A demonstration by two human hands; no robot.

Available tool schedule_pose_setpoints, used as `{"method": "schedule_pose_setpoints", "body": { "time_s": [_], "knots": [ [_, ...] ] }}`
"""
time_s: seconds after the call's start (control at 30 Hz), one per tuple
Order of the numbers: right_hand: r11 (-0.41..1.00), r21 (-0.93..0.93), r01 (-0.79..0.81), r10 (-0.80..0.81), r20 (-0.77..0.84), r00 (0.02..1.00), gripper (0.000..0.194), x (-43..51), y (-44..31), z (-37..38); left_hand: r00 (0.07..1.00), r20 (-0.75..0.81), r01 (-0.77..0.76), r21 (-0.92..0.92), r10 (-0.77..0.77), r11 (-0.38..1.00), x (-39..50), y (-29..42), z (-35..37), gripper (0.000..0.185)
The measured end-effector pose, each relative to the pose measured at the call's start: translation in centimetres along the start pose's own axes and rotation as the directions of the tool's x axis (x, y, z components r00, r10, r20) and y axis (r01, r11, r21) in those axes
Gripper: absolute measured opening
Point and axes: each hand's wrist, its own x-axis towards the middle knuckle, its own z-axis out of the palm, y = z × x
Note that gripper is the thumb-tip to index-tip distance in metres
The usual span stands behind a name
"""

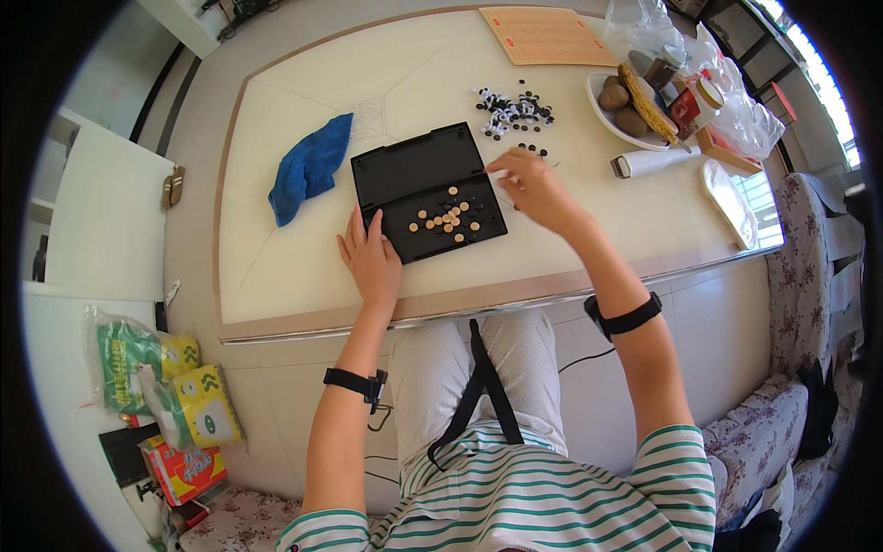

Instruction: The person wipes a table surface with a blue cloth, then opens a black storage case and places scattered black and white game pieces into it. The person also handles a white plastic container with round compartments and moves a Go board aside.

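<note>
An opened black plastic case (417, 165) lies flat before me, with light wooden-coloured discs (448, 219) and small black pieces scattered in its nearer half. My left hand (372, 259) rests at the case's near left corner, fingers spread along its edge. My right hand (528, 183) hovers just past the case's right edge, fingers bent; whether a small piece is between them cannot be made out. Beyond it, a pile of black and white small round pieces (512, 110) lies on the table, with a few black ones (532, 149) nearer my right hand.
A blue cloth (310, 169) lies left of the case. At the right are a white bowl (603, 124) with a banana and round brown items, a white handheld device (655, 161), jars, plastic bags and a clear tray (729, 203). A wooden board (545, 36) lies at the far edge.
</note>
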Motion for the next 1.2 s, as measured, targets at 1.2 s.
{"method": "schedule_pose_setpoints", "body": {
  "time_s": [1.2],
  "knots": [
    [0.900,-0.422,-0.104,0.182,0.149,0.972,0.009,0.7,3.6,-1.8,0.999,-0.024,-0.037,0.004,0.037,0.999,0.0,-0.1,0.2,0.041]
  ]
}}
